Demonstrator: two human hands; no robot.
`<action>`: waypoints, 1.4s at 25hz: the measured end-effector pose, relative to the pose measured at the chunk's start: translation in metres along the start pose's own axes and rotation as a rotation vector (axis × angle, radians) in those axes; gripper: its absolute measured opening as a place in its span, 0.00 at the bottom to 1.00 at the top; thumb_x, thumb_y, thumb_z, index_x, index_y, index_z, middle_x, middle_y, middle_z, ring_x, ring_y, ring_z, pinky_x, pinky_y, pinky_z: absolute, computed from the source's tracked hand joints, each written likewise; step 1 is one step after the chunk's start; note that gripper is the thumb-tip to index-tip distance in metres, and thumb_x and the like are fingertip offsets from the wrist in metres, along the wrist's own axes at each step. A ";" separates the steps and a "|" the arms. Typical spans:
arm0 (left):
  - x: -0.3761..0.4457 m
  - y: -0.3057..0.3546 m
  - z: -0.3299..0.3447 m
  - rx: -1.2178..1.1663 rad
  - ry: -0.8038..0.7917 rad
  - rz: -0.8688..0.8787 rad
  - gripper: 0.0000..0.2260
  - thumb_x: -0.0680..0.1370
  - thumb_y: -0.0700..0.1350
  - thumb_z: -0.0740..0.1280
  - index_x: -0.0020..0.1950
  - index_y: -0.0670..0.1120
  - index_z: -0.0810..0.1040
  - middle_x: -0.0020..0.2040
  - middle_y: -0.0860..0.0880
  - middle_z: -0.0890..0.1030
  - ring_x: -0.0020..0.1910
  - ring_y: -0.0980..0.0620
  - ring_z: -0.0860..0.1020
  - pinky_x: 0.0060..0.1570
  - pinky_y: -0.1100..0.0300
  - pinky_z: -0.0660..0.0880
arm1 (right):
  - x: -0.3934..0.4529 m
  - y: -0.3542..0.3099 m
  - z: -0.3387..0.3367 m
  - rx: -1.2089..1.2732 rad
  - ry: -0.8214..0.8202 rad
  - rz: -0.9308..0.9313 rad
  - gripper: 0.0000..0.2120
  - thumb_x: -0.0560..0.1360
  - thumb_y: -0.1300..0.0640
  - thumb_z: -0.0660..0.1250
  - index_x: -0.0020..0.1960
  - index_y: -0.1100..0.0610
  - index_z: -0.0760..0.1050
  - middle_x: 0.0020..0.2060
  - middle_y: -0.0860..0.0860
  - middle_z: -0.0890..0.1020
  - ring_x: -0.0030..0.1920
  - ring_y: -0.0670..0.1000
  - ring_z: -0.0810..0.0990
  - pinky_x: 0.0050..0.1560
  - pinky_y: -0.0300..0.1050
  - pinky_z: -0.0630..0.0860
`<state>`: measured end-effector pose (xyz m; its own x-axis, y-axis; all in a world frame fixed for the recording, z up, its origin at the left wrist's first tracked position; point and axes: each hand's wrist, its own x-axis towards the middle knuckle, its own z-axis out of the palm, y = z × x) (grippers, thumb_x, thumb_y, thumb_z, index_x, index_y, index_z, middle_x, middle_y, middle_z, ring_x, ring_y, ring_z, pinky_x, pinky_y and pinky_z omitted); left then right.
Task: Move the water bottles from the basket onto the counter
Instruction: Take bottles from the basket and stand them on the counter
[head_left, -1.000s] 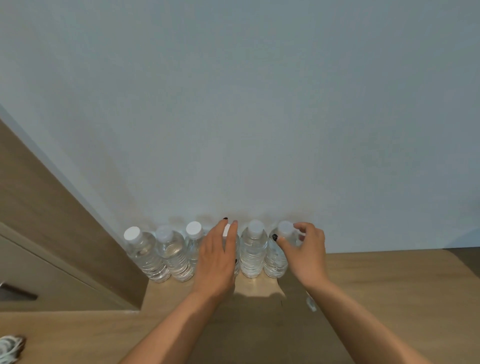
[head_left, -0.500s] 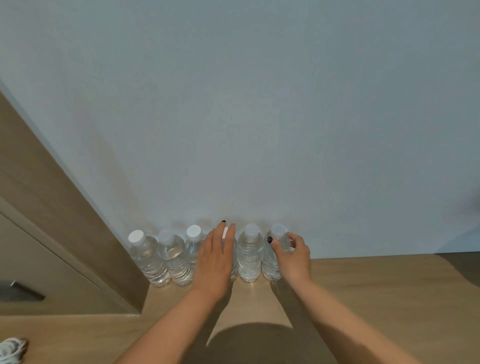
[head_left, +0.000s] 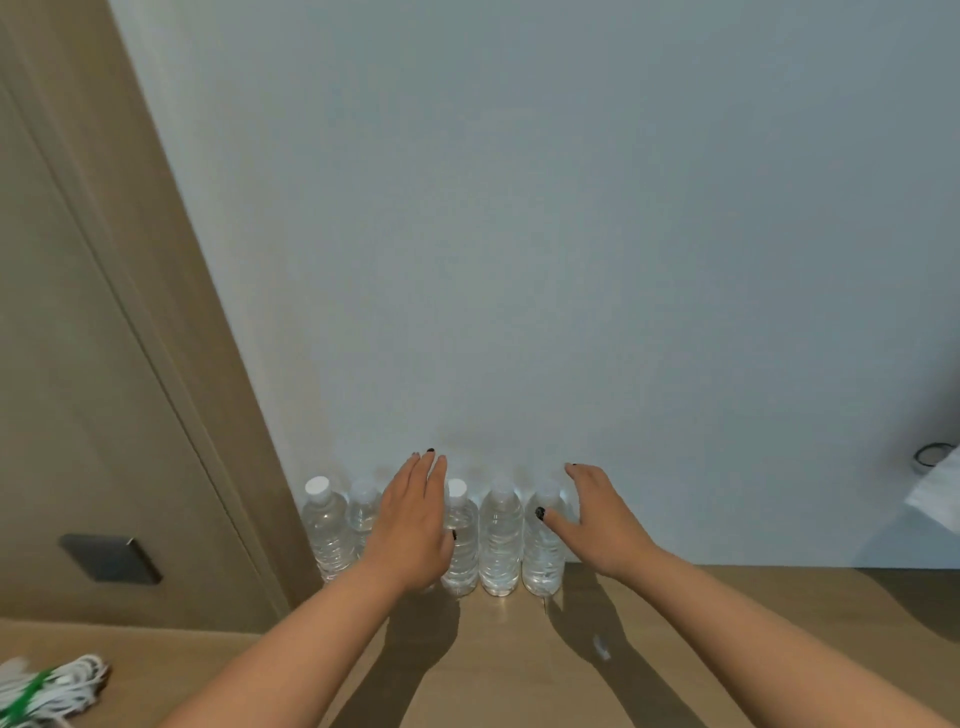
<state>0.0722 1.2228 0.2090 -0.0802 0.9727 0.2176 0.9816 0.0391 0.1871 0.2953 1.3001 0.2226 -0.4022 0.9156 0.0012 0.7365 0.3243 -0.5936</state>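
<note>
A: Where are the water bottles?
B: Upright in a row on the wooden table, against the pale wall, beside a wood panel.
A: And the hands?
B: The left hand lies flat, fingers straight, in front of the row. The right hand is spread by the rightmost bottle, holding nothing.

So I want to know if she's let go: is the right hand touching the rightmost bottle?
Cannot tell. In the head view the right hand, fingers straight, overlaps the rightmost bottle; no contact or gap shows plainly.
</note>
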 end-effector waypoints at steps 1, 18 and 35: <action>-0.004 0.002 -0.009 -0.002 0.012 -0.006 0.36 0.79 0.49 0.62 0.79 0.42 0.45 0.80 0.44 0.46 0.79 0.45 0.43 0.73 0.57 0.38 | -0.006 -0.004 -0.006 -0.063 -0.017 -0.062 0.36 0.78 0.44 0.62 0.79 0.58 0.51 0.78 0.52 0.55 0.77 0.51 0.56 0.75 0.46 0.58; -0.089 0.035 -0.104 -0.015 0.087 -0.080 0.37 0.79 0.53 0.61 0.80 0.45 0.43 0.81 0.48 0.44 0.79 0.51 0.41 0.77 0.51 0.39 | -0.086 -0.059 -0.043 -0.427 -0.016 -0.445 0.38 0.79 0.42 0.60 0.80 0.55 0.45 0.79 0.52 0.47 0.79 0.51 0.43 0.78 0.48 0.49; -0.333 -0.061 -0.180 -0.035 0.095 -0.285 0.38 0.78 0.54 0.63 0.80 0.45 0.44 0.81 0.49 0.46 0.79 0.51 0.41 0.78 0.49 0.46 | -0.231 -0.233 0.076 -0.318 -0.101 -0.646 0.35 0.78 0.49 0.64 0.79 0.56 0.51 0.79 0.53 0.51 0.79 0.52 0.46 0.77 0.47 0.54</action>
<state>0.0078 0.8550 0.2971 -0.3692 0.8978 0.2401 0.9106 0.2979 0.2865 0.1753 0.9950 0.2997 -0.8473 0.4963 0.1893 0.4512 0.8605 -0.2365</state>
